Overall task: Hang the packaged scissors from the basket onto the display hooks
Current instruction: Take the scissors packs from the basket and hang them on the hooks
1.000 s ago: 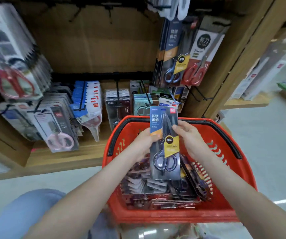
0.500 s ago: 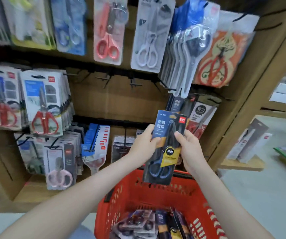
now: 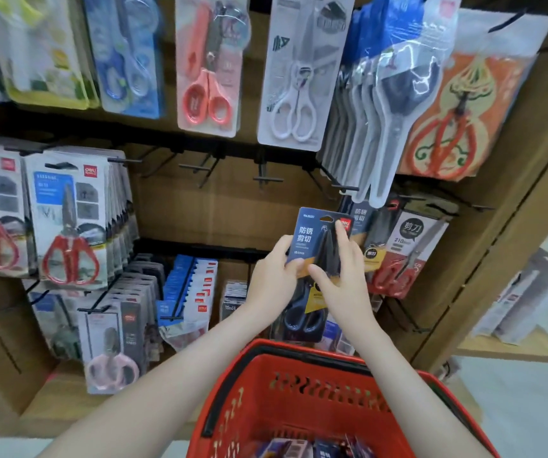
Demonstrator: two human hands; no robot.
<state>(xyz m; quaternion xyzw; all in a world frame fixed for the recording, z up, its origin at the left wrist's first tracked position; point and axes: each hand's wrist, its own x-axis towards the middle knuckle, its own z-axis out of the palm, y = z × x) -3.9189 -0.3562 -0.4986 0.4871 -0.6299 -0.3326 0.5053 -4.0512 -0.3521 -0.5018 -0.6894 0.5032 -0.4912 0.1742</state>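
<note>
Step in hand: hanging. Packaged scissors point(image 3: 312, 241) held upright at centre frame, above the red basket point(image 3: 299, 411) and in front of the rack, not yet on a hook. Left hand point(image 3: 271, 276) grips the pack's left edge, thumb on the front, fingers curled behind. Right hand point(image 3: 343, 282) pinches the right side, thumb across the front and index finger stretched up toward the hang hole point(image 3: 327, 219) at the card's top. Matching dark packs point(image 3: 362, 219) hang just behind and to the right, so that is likely the target; their hook is mostly hidden. Empty hooks point(image 3: 267, 180) stick out at upper centre. To do it well: keep the card square to the hook, guide the hole with the index fingertip, slide it fully back until it touches the packs behind, and let go only once it hangs free. Risk: the tip snags the card edge. More packs point(image 3: 315, 447) lie in the basket at bottom centre. Writing: held pack reads "防锈剪切" with a red deli logo at top right; the red-handled pack point(image 3: 408, 246) to the right reads "剪刀", "210mm"; deli logos also at mid-left. Smaller print unreadable.
</note>
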